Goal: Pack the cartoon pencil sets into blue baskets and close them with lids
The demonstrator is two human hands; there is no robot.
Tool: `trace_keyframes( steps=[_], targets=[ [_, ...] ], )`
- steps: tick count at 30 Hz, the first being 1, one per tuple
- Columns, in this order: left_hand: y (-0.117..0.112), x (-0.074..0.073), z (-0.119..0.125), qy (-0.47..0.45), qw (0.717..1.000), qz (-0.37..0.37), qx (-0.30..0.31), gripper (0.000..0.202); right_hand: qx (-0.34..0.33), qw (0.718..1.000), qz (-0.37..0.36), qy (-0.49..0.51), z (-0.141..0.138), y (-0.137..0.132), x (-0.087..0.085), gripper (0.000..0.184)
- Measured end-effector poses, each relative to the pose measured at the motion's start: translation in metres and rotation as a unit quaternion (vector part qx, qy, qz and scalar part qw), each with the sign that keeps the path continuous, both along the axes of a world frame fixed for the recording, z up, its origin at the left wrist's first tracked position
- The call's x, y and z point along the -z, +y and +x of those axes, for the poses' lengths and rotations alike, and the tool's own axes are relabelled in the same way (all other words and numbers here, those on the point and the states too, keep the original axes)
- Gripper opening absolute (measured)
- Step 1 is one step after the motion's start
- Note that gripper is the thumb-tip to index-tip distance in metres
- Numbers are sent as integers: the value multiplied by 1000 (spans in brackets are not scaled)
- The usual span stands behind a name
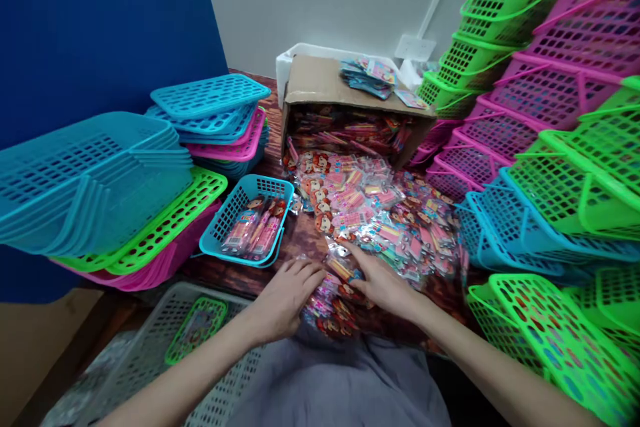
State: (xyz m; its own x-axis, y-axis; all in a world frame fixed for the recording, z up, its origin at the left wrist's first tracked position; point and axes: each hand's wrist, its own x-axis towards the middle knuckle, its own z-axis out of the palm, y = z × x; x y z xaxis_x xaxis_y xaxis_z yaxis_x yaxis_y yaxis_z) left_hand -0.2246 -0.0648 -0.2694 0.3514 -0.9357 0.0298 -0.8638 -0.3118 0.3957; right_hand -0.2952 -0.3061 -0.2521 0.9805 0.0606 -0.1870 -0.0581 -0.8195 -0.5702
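Close to the table's front edge, my left hand (289, 299) curls its fingers over the left side of a small pile of shiny printed packets (330, 313). My right hand (381, 278) grips the right side of a clear packet with yellow sticks (341, 269) between thumb and fingers, just above that pile. To the left stands a small blue basket (206, 240) with several pink toy packets (253, 230) in it. Beyond my hands, a wide heap of similar packets (350, 197) spreads from the open side of a cardboard box (315, 80).
Stacked blue baskets (95, 187) and flat perforated lids (210, 97) stand at the left. Green baskets (487, 7) and pink baskets (500, 127) tower at the right. A grey crate (175, 300) sits low at the front left. Cards (370, 77) lie on the box.
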Motion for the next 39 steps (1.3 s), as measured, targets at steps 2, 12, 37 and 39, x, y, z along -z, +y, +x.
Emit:
trace_keyframes(
  steps=[2, 12, 37, 39],
  targets=[
    [-1, -3, 1, 2, 1000, 2, 4, 85, 27, 999, 30, 5, -5, -1, 4, 48],
    [-4, -8, 1, -10, 1000, 25, 9, 79, -5, 987, -139, -81, -7, 21, 1, 22],
    [-6, -2, 2, -28, 999, 12, 22, 105, 245, 945, -204, -73, 39, -93, -13, 23],
    [-8, 0, 4, -32, 999, 16, 26, 104, 210, 948, -232, -61, 32, -90, -8, 28]
  ],
)
